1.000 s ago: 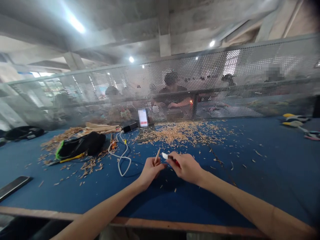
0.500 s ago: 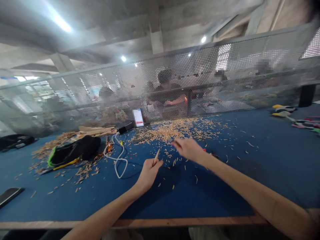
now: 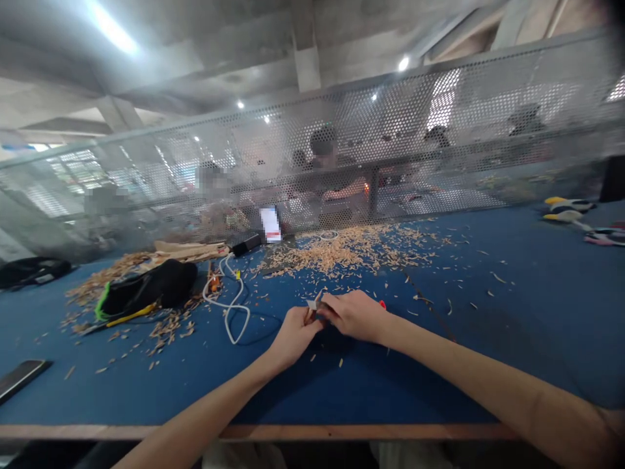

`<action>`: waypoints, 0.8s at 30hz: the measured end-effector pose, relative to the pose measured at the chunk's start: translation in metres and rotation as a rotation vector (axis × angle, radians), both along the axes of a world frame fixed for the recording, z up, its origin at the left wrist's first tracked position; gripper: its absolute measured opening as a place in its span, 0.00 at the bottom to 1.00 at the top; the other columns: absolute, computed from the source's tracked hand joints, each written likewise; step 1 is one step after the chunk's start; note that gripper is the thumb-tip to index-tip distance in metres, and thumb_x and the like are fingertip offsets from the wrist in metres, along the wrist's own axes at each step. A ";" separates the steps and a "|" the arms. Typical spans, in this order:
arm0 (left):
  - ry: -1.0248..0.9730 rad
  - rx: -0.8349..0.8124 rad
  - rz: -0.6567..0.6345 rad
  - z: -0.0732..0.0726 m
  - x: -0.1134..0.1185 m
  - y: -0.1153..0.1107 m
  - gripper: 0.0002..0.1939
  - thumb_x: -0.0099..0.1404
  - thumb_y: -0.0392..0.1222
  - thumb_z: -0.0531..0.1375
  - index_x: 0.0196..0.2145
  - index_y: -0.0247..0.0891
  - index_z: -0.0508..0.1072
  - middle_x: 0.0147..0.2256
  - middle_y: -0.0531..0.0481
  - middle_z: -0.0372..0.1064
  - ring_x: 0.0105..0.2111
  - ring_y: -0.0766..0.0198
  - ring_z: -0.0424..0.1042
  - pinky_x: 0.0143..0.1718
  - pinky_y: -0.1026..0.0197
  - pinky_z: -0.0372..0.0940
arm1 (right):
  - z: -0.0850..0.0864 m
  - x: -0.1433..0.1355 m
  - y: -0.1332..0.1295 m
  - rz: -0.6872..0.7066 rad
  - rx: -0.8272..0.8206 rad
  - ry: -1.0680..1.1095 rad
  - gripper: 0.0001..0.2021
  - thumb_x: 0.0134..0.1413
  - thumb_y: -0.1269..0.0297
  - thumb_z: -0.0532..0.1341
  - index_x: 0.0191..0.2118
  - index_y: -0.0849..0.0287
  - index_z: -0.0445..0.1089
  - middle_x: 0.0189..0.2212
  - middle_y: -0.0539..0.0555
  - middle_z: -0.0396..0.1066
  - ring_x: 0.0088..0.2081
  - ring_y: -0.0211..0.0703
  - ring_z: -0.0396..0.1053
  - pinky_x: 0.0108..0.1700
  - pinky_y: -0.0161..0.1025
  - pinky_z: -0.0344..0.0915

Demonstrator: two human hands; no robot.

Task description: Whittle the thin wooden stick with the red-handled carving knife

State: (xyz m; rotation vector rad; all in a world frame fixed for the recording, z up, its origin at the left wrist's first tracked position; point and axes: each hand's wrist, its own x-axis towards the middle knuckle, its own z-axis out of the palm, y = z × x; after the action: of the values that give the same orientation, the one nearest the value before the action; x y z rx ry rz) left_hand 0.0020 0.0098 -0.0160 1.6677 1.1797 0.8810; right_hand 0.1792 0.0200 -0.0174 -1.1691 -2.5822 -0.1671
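Observation:
My left hand is closed around a small pale wooden stick, whose pointed tip shows above the fingers. My right hand is wrapped round a knife, and its short flat blade lies against the stick. A red handle end sticks out behind the right palm. Both hands meet just above the blue table, fingertips close together. Fingers hide most of the stick and the knife's grip. Wood shavings are heaped beyond the hands.
To the left lie a black pouch with a green edge, a yellow-handled tool, a white cable and a dark phone. A lit phone leans by the perforated screen. Gloves lie far right. People sit behind the screen.
My right hand has come back toward me and down, from over the shavings to the left hand. The knife blade now lies at the stick. My left hand has hardly moved.

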 end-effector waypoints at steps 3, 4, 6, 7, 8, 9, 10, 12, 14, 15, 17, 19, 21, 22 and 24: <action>0.072 0.011 -0.047 0.002 -0.001 -0.005 0.20 0.56 0.52 0.61 0.18 0.41 0.56 0.19 0.59 0.47 0.22 0.70 0.48 0.23 0.65 0.47 | 0.007 0.019 0.019 -0.113 -0.028 0.032 0.17 0.74 0.54 0.49 0.47 0.58 0.70 0.31 0.57 0.79 0.31 0.46 0.75 0.31 0.37 0.56; 0.106 -0.003 -0.038 0.001 -0.001 -0.006 0.22 0.57 0.53 0.60 0.18 0.41 0.54 0.18 0.60 0.45 0.21 0.71 0.47 0.22 0.64 0.46 | 0.011 0.032 0.028 -0.183 -0.040 0.076 0.18 0.74 0.54 0.48 0.46 0.58 0.71 0.31 0.57 0.79 0.30 0.46 0.75 0.32 0.38 0.56; 0.129 -0.030 -0.014 -0.001 -0.003 -0.007 0.25 0.58 0.57 0.60 0.17 0.42 0.51 0.16 0.60 0.43 0.19 0.71 0.46 0.21 0.64 0.44 | 0.017 0.066 0.047 -0.363 -0.061 0.187 0.19 0.74 0.56 0.48 0.45 0.59 0.73 0.31 0.58 0.79 0.30 0.45 0.74 0.33 0.38 0.57; 0.114 -0.035 0.001 -0.003 -0.004 -0.007 0.26 0.59 0.59 0.59 0.17 0.43 0.51 0.16 0.60 0.43 0.19 0.71 0.45 0.21 0.64 0.44 | 0.019 0.085 0.056 -0.445 -0.056 0.230 0.19 0.74 0.57 0.47 0.45 0.60 0.73 0.31 0.58 0.79 0.29 0.45 0.74 0.33 0.38 0.57; 0.089 -0.037 0.014 -0.004 -0.004 -0.006 0.27 0.59 0.61 0.59 0.17 0.43 0.51 0.16 0.60 0.43 0.19 0.71 0.45 0.20 0.64 0.43 | 0.019 0.103 0.064 -0.525 -0.037 0.261 0.19 0.73 0.57 0.47 0.45 0.60 0.73 0.30 0.58 0.78 0.30 0.46 0.74 0.32 0.38 0.57; 0.058 -0.042 0.025 -0.005 -0.005 -0.004 0.27 0.59 0.62 0.59 0.18 0.43 0.52 0.16 0.60 0.43 0.19 0.71 0.45 0.20 0.65 0.43 | 0.019 0.118 0.070 -0.618 -0.015 0.281 0.19 0.73 0.57 0.47 0.44 0.61 0.73 0.30 0.58 0.78 0.30 0.47 0.74 0.33 0.39 0.57; 0.030 -0.046 0.030 -0.006 -0.005 -0.002 0.27 0.58 0.63 0.59 0.18 0.42 0.52 0.17 0.60 0.44 0.19 0.72 0.45 0.20 0.65 0.43 | 0.018 0.130 0.074 -0.671 0.006 0.285 0.18 0.72 0.58 0.48 0.45 0.61 0.73 0.30 0.58 0.78 0.31 0.47 0.74 0.33 0.38 0.57; -0.007 -0.053 0.038 -0.007 -0.005 0.001 0.27 0.57 0.63 0.60 0.19 0.42 0.53 0.17 0.61 0.44 0.19 0.72 0.44 0.20 0.65 0.42 | 0.014 0.137 0.076 -0.700 0.038 0.276 0.17 0.72 0.58 0.48 0.45 0.61 0.72 0.31 0.59 0.78 0.31 0.48 0.75 0.33 0.38 0.56; -0.021 -0.053 0.058 -0.007 -0.005 0.003 0.26 0.55 0.61 0.62 0.19 0.42 0.53 0.17 0.61 0.44 0.19 0.72 0.45 0.20 0.66 0.41 | 0.011 0.122 0.069 -0.600 0.043 0.267 0.17 0.72 0.58 0.48 0.46 0.61 0.71 0.31 0.58 0.78 0.30 0.47 0.74 0.32 0.38 0.55; -0.020 -0.048 0.075 -0.007 -0.005 0.003 0.26 0.54 0.59 0.63 0.19 0.42 0.53 0.17 0.61 0.44 0.19 0.72 0.45 0.20 0.66 0.41 | 0.010 0.108 0.063 -0.516 0.037 0.266 0.17 0.72 0.58 0.48 0.45 0.61 0.71 0.30 0.58 0.78 0.29 0.46 0.73 0.31 0.38 0.54; -0.003 -0.037 0.106 -0.007 -0.005 0.003 0.25 0.53 0.56 0.63 0.18 0.42 0.52 0.16 0.61 0.42 0.18 0.72 0.44 0.21 0.66 0.41 | 0.009 0.074 0.045 -0.318 0.021 0.263 0.17 0.72 0.58 0.47 0.46 0.61 0.71 0.29 0.56 0.77 0.27 0.43 0.72 0.30 0.37 0.53; 0.020 -0.029 0.123 -0.008 -0.005 0.003 0.24 0.52 0.55 0.62 0.16 0.42 0.52 0.16 0.61 0.41 0.19 0.73 0.43 0.21 0.65 0.40 | 0.009 0.041 0.024 -0.118 -0.003 0.222 0.17 0.73 0.57 0.48 0.46 0.59 0.70 0.28 0.55 0.77 0.27 0.42 0.72 0.30 0.37 0.52; 0.024 -0.020 0.108 -0.008 -0.005 0.002 0.22 0.52 0.54 0.60 0.16 0.42 0.54 0.16 0.60 0.43 0.19 0.72 0.43 0.21 0.64 0.39 | 0.008 0.018 0.007 0.011 -0.014 0.145 0.17 0.73 0.56 0.48 0.47 0.59 0.70 0.30 0.55 0.78 0.28 0.43 0.73 0.30 0.37 0.51; 0.018 -0.013 0.089 -0.007 -0.005 0.002 0.20 0.52 0.54 0.60 0.16 0.41 0.56 0.17 0.59 0.44 0.20 0.72 0.43 0.21 0.64 0.40 | 0.008 0.010 0.000 0.045 -0.021 0.111 0.16 0.74 0.55 0.48 0.47 0.59 0.69 0.31 0.56 0.78 0.29 0.43 0.73 0.30 0.37 0.51; 0.009 0.003 0.050 -0.007 -0.005 0.002 0.17 0.53 0.52 0.59 0.17 0.40 0.59 0.18 0.59 0.46 0.21 0.71 0.44 0.22 0.64 0.42 | 0.006 0.003 -0.006 0.067 -0.037 0.061 0.15 0.74 0.56 0.49 0.48 0.58 0.68 0.32 0.56 0.79 0.30 0.44 0.74 0.31 0.37 0.51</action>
State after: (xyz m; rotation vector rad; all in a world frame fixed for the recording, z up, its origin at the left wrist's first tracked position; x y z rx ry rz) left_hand -0.0031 0.0118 -0.0227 1.6521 1.2314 0.9071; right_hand 0.1826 0.0142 -0.0115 -1.0807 -2.5775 -0.0680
